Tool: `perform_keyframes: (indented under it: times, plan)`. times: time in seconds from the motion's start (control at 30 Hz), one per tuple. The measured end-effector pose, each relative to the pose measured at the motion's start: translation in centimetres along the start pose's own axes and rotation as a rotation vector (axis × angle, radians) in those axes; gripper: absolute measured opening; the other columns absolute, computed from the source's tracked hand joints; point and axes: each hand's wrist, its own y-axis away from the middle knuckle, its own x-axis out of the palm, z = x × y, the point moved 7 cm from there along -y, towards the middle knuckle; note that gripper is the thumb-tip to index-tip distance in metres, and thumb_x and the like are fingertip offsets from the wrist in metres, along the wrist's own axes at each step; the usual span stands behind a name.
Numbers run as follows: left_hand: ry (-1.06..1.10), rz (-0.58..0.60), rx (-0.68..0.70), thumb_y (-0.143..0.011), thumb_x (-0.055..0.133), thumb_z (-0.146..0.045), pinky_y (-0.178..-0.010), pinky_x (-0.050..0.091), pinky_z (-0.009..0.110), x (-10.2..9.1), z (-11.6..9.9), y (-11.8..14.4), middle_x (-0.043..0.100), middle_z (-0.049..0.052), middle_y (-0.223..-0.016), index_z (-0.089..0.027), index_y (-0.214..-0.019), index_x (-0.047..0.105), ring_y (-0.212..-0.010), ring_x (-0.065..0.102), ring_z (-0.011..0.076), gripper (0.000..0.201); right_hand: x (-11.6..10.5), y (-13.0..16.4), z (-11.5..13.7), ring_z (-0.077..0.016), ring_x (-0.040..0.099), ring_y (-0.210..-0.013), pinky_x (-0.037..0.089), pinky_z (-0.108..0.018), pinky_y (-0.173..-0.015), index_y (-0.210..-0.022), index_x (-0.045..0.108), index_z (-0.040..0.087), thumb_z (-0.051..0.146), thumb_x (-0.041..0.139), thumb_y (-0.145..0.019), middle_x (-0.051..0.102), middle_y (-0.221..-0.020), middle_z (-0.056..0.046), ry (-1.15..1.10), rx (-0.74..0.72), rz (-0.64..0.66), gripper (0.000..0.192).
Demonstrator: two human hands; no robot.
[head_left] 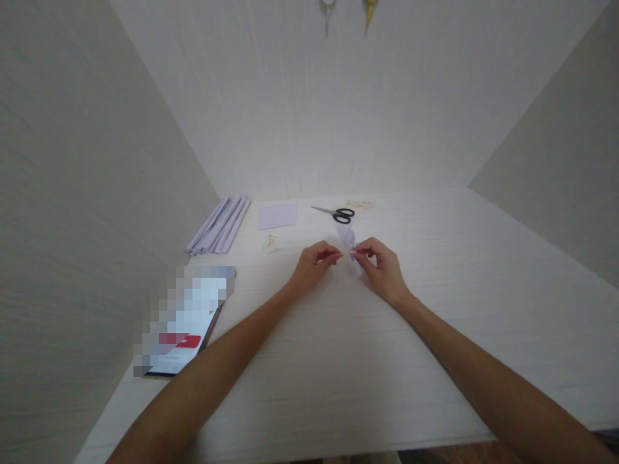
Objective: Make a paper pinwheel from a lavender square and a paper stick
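Folded paper [349, 248] sits pinched between the fingers of left hand [315, 263] and right hand [382, 265] above a pale desk [338, 361], walled by cream partitions [72, 193]; scissors [338, 213] lie beyond.

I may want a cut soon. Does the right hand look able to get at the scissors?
Probably yes: the scissors lie just beyond the right hand with bare table between, though both hands now pinch the folded paper.
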Motion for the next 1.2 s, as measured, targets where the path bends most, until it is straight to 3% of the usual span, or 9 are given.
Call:
perform_keyframes:
  times: [0.33,0.67,0.97,1.2]
  plan:
    - [-0.015,-0.030,0.019,-0.066,0.056,-0.017,-0.058,0.040,0.021,-0.4,-0.2,0.1,0.052,-0.003,-0.058,-0.015,-0.058,0.056,-0.057,0.050,0.0079,0.008,1.0,0.4,-2.3,-0.0116,0.047,-0.055,0.037,-0.026,-0.053,-0.073,0.062,0.021,0.032,0.060,-0.067,0.056,-0.062,0.000,-0.163,0.135,0.051,0.012]
    - [-0.117,-0.033,0.083,-0.066,0.056,-0.013,-0.060,0.039,0.021,-0.5,-1.0,0.4,0.054,-0.001,-0.060,-0.016,-0.058,0.060,-0.061,0.050,0.0091,0.009,1.1,0.5,-2.3,-0.0108,0.048,-0.052,0.036,-0.025,-0.050,-0.069,0.064,0.021,0.027,0.062,-0.063,0.058,-0.057,0.002,-0.210,0.180,0.052,0.009]
    - [-0.152,0.012,0.156,-0.067,0.052,-0.008,-0.067,0.041,0.023,0.2,-1.4,0.6,0.057,0.001,-0.068,-0.014,-0.061,0.060,-0.068,0.053,0.0107,0.012,1.4,0.4,-1.5,-0.0079,0.041,-0.046,0.031,-0.022,-0.044,-0.069,0.065,0.017,0.025,0.060,-0.064,0.056,-0.053,0.001,-0.066,0.161,0.097,0.011]
    - [-0.176,-0.039,0.179,-0.070,0.052,-0.008,-0.063,0.041,0.021,0.0,-1.6,0.6,0.054,-0.001,-0.064,-0.014,-0.062,0.058,-0.064,0.051,0.0084,0.011,1.4,0.2,-1.5,-0.0083,0.041,-0.048,0.033,-0.022,-0.047,-0.072,0.063,0.015,0.026,0.057,-0.067,0.053,-0.055,0.001,-0.060,0.148,0.100,0.014]
